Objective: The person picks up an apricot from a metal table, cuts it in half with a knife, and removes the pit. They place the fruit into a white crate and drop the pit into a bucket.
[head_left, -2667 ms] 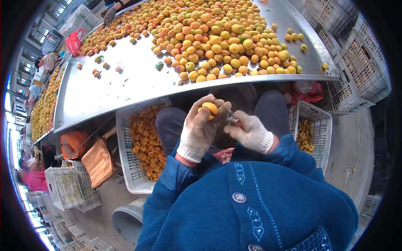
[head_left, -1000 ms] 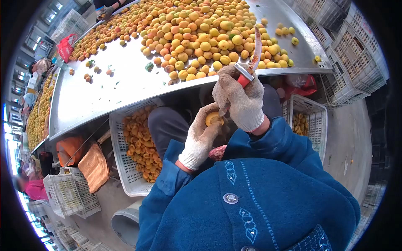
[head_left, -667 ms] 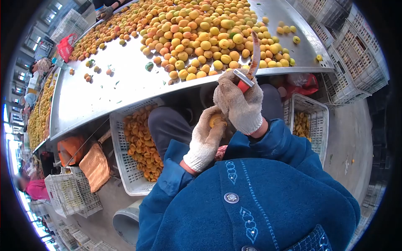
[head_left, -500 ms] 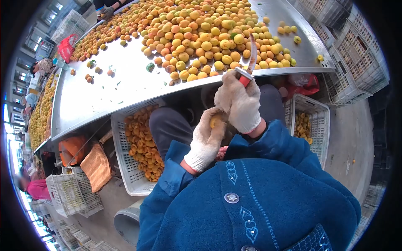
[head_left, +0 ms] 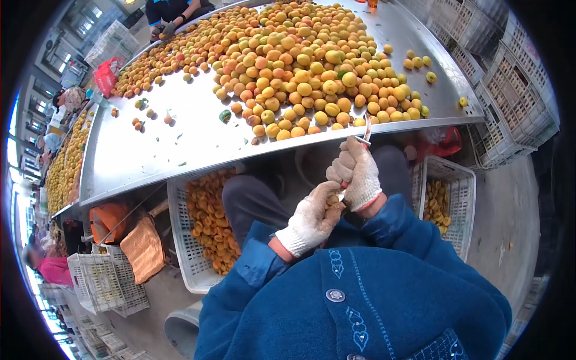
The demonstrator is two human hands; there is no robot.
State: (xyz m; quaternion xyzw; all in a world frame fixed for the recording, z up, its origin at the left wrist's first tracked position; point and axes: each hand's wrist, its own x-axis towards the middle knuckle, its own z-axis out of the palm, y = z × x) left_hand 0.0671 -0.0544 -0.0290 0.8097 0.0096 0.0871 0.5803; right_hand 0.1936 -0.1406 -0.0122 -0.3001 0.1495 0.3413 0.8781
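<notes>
My left hand (head_left: 309,221), in a soiled white knit glove, is closed around an apricot (head_left: 332,201), mostly hidden by the fingers. Just above and to its right, my right hand (head_left: 359,175), gloved the same way, is wrapped around a knife (head_left: 367,128). The curved blade sticks up past the fist toward the table edge, and the handle is largely covered. Both hands are close together over my lap. Beyond them a large heap of whole apricots (head_left: 300,72) lies on the metal table (head_left: 138,171).
A white crate (head_left: 182,249) of apricot halves stands left of my legs, another crate (head_left: 463,204) with halves to the right. Stacked crates (head_left: 516,90) rise at the far right. A grey bucket (head_left: 182,327) sits lower left. Across the table is a co-worker's gloved hand (head_left: 163,31).
The camera view has tipped up, showing more of the co-worker. My right hand has turned; the knife's red handle, seen before, is now covered. My left hand still holds the apricot.
</notes>
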